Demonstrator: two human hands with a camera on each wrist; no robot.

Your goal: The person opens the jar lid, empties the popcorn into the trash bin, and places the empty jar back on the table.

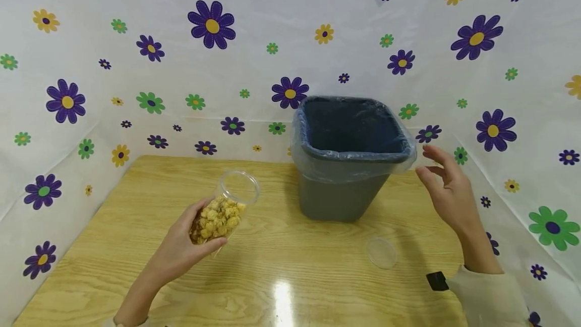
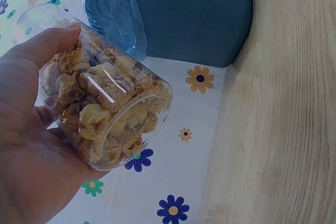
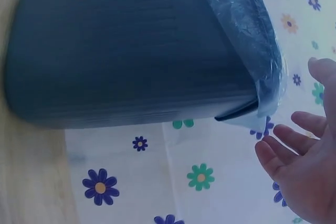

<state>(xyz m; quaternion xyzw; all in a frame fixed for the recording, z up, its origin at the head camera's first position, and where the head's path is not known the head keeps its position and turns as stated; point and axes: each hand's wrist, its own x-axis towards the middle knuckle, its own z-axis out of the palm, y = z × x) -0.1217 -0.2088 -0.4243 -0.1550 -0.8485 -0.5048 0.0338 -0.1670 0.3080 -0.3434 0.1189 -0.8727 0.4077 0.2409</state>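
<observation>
My left hand (image 1: 181,246) grips a clear plastic jar (image 1: 239,186), tilted with its open mouth away from me. Popcorn (image 1: 219,220) fills much of the jar; in the left wrist view the pieces (image 2: 100,98) look golden brown. On the table stands a grey trash can (image 1: 342,193), its rim covered by a thin clear bag (image 1: 299,158). My right hand (image 1: 451,196) is raised beside the can's right rim, fingers loosely bent and holding nothing. From the right wrist view, its fingertips (image 3: 270,156) are near the bag's edge but apart from it.
A round clear lid (image 1: 381,253) lies flat on the wooden table (image 1: 254,281), in front of the can and to its right. White cloth (image 1: 254,64) with printed flowers hangs behind the table and along both sides.
</observation>
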